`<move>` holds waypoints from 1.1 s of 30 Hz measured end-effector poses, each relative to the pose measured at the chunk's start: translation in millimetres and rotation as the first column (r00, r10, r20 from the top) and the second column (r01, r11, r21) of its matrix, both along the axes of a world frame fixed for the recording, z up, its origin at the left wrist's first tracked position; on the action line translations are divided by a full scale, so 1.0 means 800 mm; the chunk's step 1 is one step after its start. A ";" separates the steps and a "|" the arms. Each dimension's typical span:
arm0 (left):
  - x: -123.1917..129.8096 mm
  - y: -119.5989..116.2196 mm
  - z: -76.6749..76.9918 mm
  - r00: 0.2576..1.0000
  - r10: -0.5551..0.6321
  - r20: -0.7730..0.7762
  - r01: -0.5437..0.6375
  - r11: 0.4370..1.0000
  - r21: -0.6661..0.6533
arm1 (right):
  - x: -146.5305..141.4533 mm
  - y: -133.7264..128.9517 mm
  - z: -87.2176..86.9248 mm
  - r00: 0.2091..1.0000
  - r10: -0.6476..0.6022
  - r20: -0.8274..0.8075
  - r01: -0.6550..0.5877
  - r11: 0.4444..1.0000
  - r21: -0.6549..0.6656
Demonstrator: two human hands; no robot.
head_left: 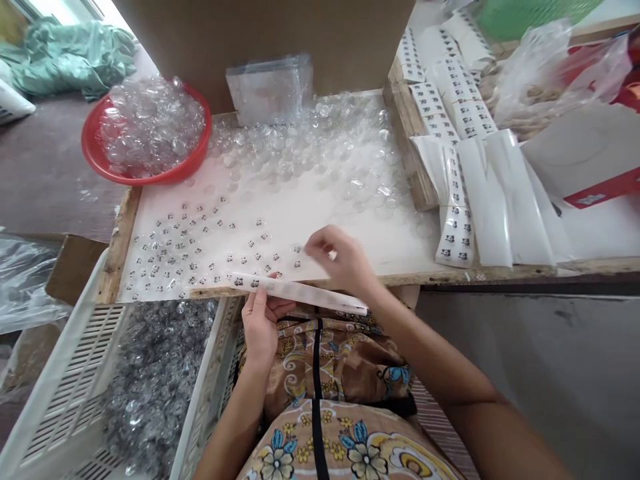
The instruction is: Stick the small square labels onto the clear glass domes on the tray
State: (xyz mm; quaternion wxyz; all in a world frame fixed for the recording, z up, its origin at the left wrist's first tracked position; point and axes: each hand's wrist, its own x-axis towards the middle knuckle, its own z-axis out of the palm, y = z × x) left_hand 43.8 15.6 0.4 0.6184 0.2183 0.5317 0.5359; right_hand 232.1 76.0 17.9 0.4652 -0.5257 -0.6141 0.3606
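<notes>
Closest to me is the brown floral garment point(325, 440) on the seated person's lap, with both bare hands just beyond it. The left hand point(260, 327) pinches a narrow white paper strip point(310, 293) between thumb and fingers; black animal-face prints show at its left end. The strip slants across toward the right wrist, along the near edge of the work board, presumably so that the prints lie within easy reach of the other hand. The right hand point(343, 257) hovers above and beyond the strip, thumb and fingertips drawn close together; it is blurred, and I can't tell whether anything sits between them.

Under and beyond the hands spreads the white wood-edged board point(305, 203), whose raised sides probably stop things rolling off. Ahead and left of the left hand lie small clear discs with black prints point(183, 243), scattered apart; farther ahead, plain clear plastic pieces point(290, 150) crowd the far side. Beyond those on the left stands a round red plastic basin point(203, 143), heaped with more. Low beside the left forearm, a white slotted plastic crate point(200, 387) holds a mass of greyish transparent pieces point(155, 380). Right of the right hand, printed white paper sheets point(454, 220) lie close by, perhaps as a handy supply.
</notes>
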 end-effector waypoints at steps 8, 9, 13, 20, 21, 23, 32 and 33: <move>-0.001 0.000 -0.001 1.000 -0.022 -0.012 0.022 1.000 0.002 | 0.106 0.066 -0.037 0.918 -0.312 0.243 0.375 0.882 -0.285; -0.001 0.001 -0.002 1.000 -0.020 -0.017 0.020 1.000 0.002 | 0.105 0.066 -0.036 0.920 -0.289 0.266 0.365 0.879 -0.307; -0.001 0.002 -0.002 1.000 -0.003 -0.014 0.003 1.000 0.001 | 0.091 0.068 -0.028 0.912 -0.222 0.344 0.336 0.886 -0.319; -0.002 0.003 -0.003 1.000 0.013 0.016 -0.013 1.000 0.003 | 0.085 0.079 -0.032 0.883 -0.177 0.435 0.319 0.906 -0.279; -0.002 0.003 -0.004 1.000 0.011 0.015 -0.012 1.000 0.005 | 0.084 0.079 -0.033 0.875 -0.163 0.456 0.313 0.908 -0.277; -0.002 0.003 -0.005 1.000 0.010 0.012 -0.010 1.000 0.007 | 0.080 0.077 -0.033 0.849 -0.131 0.511 0.298 0.918 -0.260; -0.001 0.000 -0.003 1.000 -0.007 0.027 0.008 1.000 -0.014 | 0.015 0.061 -0.028 0.773 0.032 0.634 0.132 0.969 -0.209; -0.001 -0.001 -0.002 1.000 -0.007 0.024 0.008 1.000 -0.015 | 0.009 0.060 -0.027 0.784 0.039 0.620 0.121 0.970 -0.213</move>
